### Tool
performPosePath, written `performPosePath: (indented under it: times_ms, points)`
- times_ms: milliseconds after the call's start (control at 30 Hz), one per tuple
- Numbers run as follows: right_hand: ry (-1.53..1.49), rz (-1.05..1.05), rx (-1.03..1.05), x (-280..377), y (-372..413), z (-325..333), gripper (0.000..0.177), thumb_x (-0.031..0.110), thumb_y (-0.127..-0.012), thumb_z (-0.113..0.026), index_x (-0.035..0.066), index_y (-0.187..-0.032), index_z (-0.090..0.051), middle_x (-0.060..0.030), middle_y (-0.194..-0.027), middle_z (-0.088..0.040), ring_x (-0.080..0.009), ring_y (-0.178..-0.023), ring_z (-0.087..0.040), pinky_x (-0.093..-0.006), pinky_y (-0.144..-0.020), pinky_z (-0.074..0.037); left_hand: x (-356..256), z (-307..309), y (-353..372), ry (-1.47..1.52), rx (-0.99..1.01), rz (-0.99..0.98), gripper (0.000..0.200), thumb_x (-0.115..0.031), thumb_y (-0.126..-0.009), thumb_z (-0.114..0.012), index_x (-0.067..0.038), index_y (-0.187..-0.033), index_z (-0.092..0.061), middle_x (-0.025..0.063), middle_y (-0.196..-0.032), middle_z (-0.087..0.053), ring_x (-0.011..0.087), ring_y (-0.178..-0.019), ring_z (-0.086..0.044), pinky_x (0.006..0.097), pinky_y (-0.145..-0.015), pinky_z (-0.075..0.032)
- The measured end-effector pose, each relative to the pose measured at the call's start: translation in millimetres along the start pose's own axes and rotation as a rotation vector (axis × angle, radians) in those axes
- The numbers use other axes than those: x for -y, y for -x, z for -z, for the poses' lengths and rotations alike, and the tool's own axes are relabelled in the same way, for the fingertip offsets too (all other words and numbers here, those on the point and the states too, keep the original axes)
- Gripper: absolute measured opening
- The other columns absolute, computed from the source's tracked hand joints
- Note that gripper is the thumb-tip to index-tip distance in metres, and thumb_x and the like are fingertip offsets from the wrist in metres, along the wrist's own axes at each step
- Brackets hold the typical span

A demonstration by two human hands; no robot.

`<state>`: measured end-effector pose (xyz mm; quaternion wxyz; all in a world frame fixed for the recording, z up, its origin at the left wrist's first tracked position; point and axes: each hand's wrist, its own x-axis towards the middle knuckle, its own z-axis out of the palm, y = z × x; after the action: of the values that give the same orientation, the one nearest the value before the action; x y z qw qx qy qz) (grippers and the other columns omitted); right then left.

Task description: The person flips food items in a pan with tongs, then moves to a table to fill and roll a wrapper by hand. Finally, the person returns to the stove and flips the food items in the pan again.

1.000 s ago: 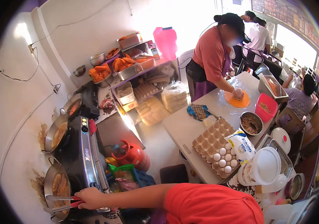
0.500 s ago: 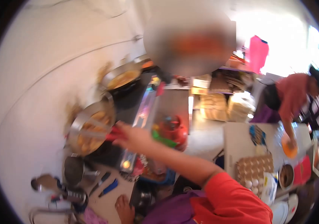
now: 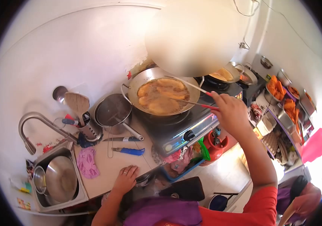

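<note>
My right hand (image 3: 228,111) is closed round the red handles of metal tongs (image 3: 195,103), whose arms reach over a two-handled wok (image 3: 132,88). Several golden-brown pieces of food (image 3: 164,88) lie in bubbling oil in the wok, which sits on a black gas stove (image 3: 157,132). One arm of the tongs touches or hovers just above the food; which, I cannot tell. My left hand (image 3: 126,179) rests flat on the edge of the counter (image 3: 112,165), fingers apart and holding nothing. Beside it lies a blue-handled knife (image 3: 130,151).
Left of the stove stand a dark strainer pot (image 3: 113,111) and a utensil holder (image 3: 91,130). A sink (image 3: 36,196) holds a metal bowl. A second wok (image 3: 225,73) is further right. Below the stove is a red gas cylinder (image 3: 215,150). Another person (image 3: 304,203) bends at lower right.
The view has swung left, towards the stove and sink. My right hand still grips the tongs over the wok, and my left hand remains on the counter edge.
</note>
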<state>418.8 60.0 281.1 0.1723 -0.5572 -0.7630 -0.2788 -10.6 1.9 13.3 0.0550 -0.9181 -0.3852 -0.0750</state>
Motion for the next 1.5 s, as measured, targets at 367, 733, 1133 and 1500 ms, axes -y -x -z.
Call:
performPosePath:
  times_ms: [367, 733, 1133, 1500]
  points:
    - [0.196, 0.028, 0.189, -23, -4, 15, 0.058, 0.022, -0.074, -0.079, 0.009, -0.126, -0.059, -0.0045, -0.098, -0.060, -0.0228, -0.088, -0.062, -0.0369, -0.075, -0.046, 1, -6, 0, 0.042, -0.063, -0.008, 0.067, -0.021, -0.075, -0.069, -0.006, -0.137, -0.049, 0.0103, -0.135, -0.051, 0.0279, -0.126, -0.048, 0.0455, -0.105, -0.039]
    - [0.351, 0.177, 0.190, 3, -19, 8, 0.048, 0.009, -0.073, -0.065, 0.003, -0.120, -0.060, -0.0036, -0.090, -0.058, -0.0193, -0.081, -0.061, -0.0331, -0.069, -0.046, 2, -5, 0, 0.059, -0.085, -0.018, 0.068, -0.020, -0.074, -0.069, -0.006, -0.137, -0.048, 0.0108, -0.134, -0.051, 0.0288, -0.125, -0.049, 0.0456, -0.104, -0.038]
    - [0.289, 0.155, 0.108, 3, -21, -52, 0.042, 0.015, -0.080, -0.065, 0.006, -0.121, -0.061, -0.0041, -0.090, -0.058, -0.0212, -0.079, -0.061, -0.0358, -0.066, -0.047, 1, 0, 0, 0.061, -0.097, -0.009, 0.062, -0.018, -0.075, -0.064, -0.006, -0.135, -0.050, 0.0082, -0.134, -0.051, 0.0252, -0.126, -0.048, 0.0435, -0.105, -0.040]
    - [0.056, -0.005, 0.153, 1, -17, -25, 0.036, 0.025, -0.079, -0.073, 0.010, -0.111, -0.064, -0.0052, -0.085, -0.062, -0.0252, -0.079, -0.064, -0.0395, -0.068, -0.050, 2, 2, 0, 0.069, -0.052, -0.008, 0.072, -0.022, -0.072, -0.072, -0.006, -0.138, -0.048, 0.0084, -0.137, -0.049, 0.0255, -0.128, -0.045, 0.0430, -0.107, -0.037]
